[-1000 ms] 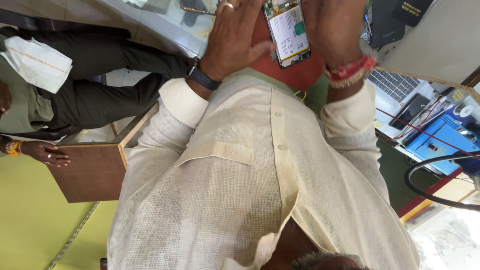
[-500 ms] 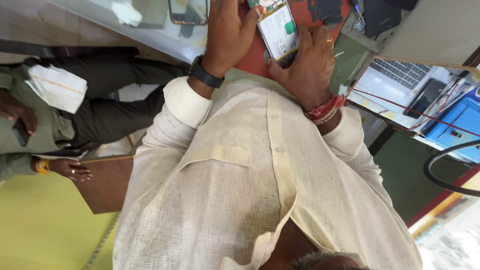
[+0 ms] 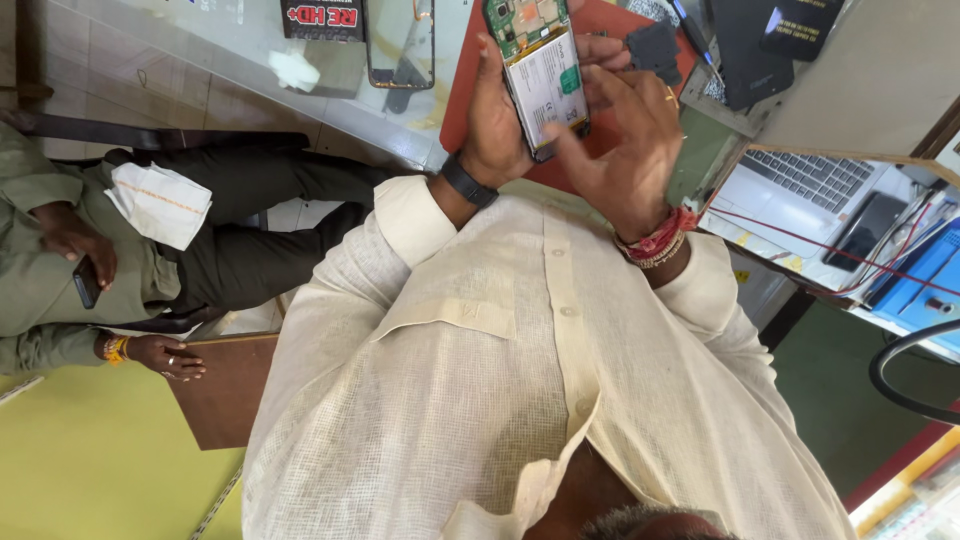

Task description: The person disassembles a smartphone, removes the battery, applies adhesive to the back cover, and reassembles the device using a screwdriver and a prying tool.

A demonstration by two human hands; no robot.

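The phone (image 3: 540, 75), a flat rectangle with its back off showing green circuit board and pale battery, runs lengthwise up the frame above the red mat (image 3: 600, 30) on the glass bench (image 3: 250, 70), left hand (image 3: 497, 120) clamped on its edge, right hand (image 3: 625, 140) fingers spread over it.
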